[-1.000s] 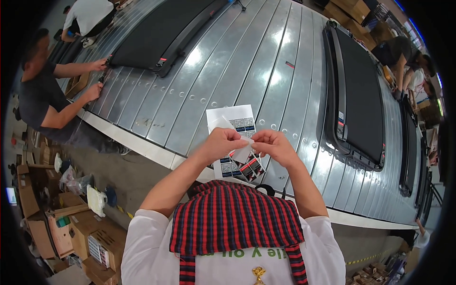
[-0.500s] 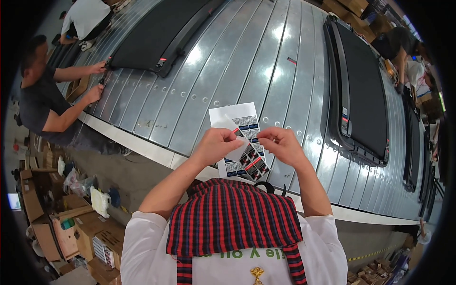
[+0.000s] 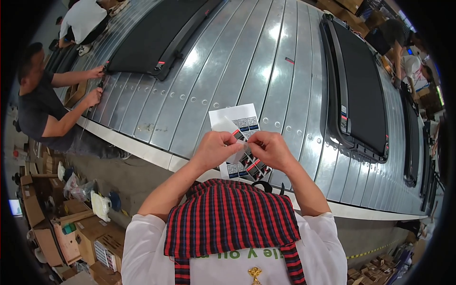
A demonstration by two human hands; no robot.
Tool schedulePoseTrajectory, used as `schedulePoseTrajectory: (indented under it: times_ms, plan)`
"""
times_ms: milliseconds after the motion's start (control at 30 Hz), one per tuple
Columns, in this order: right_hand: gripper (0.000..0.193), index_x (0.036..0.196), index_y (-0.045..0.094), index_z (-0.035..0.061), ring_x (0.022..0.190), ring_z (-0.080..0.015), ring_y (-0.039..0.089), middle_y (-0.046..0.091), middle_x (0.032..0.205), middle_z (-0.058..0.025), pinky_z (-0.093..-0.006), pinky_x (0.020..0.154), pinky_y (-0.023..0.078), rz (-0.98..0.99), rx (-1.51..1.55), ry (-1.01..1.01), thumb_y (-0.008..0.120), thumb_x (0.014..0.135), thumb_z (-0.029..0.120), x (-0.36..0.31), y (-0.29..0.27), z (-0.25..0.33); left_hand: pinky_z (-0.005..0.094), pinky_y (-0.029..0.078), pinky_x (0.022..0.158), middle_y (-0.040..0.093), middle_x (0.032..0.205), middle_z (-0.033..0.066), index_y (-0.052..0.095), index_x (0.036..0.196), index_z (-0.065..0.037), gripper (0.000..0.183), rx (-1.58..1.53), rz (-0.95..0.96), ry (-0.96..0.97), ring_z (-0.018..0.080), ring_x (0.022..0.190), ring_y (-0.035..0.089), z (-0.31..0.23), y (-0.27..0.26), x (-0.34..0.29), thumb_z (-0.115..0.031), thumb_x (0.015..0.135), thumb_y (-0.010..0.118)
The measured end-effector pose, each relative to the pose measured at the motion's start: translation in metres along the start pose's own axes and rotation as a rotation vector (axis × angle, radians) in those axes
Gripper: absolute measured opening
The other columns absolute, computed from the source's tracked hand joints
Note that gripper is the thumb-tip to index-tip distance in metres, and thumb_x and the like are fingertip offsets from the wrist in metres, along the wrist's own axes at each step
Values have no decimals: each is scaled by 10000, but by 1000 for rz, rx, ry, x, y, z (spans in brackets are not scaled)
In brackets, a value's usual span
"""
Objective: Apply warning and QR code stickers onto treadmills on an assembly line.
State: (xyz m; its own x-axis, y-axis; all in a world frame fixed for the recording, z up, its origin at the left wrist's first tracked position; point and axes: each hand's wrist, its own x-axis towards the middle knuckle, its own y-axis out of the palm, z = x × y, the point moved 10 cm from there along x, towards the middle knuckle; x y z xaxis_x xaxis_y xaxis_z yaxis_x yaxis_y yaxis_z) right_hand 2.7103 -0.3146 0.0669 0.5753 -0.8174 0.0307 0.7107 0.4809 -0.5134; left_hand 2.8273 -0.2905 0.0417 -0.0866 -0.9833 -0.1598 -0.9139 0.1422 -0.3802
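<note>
My left hand [image 3: 216,151] is closed in a pinch on a sheet of red-and-black stickers [image 3: 255,167], whose pale backing shows by the thumb. My right hand [image 3: 271,151] is closed too, its thumb and forefinger meeting the edge of the same sheet close to the left fingertips. What exactly lies between those fingertips is too small to tell. Beneath both hands, a white sheet of square-code labels [image 3: 232,113] rests on the metal slats, partly covered by the sticker sheet and my hands.
A slatted metal conveyor [image 3: 237,61] spans the view. Black framed panels lie on it, one far left [image 3: 152,35] and one at right [image 3: 363,90]. A small red-and-black label [image 3: 289,60] lies between them. A co-worker [image 3: 47,104] works at the left edge. Cardboard boxes [image 3: 90,232] stand lower left.
My right hand has moved left, from apart to the sticker sheet's edge beside my left fingers. The left hand has hardly moved.
</note>
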Motion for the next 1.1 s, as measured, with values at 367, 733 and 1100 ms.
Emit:
schedulePoseTrajectory:
  times_ms: [367, 733, 1100]
  plan:
    - [83, 756, 597, 26, 550, -168, 548, 587, 623, -62, -281, 508, 430, -236, -175, 161, 556, 738, 96, 14, -28, -92, 239, 421, 550, 598, 626, 59, 610, 728, 14, 201, 98, -14, 79, 74, 598, 522, -6, -25, -13, -183, 727, 650]
    - [172, 911, 537, 16, 734, -112, 577, 606, 804, -44, -237, 671, 465, -49, 352, 18, 574, 747, -19, 12, 20, 5, 219, 393, 530, 562, 609, 2, 609, 716, 6, 199, -24, 24, -20, 47, 590, 471, -2, -32, -11, -187, 738, 652]
    - [111, 888, 609, 38, 690, -73, 534, 597, 777, -27, -227, 621, 424, 124, 602, 145, 539, 802, 30, 15, 31, 3, 394, 296, 974, 299, 1332, 50, 229, 1325, -99, 1169, -106, 242, 282, 214, 1170, 376, -23, -32, -17, -370, 360, 832]
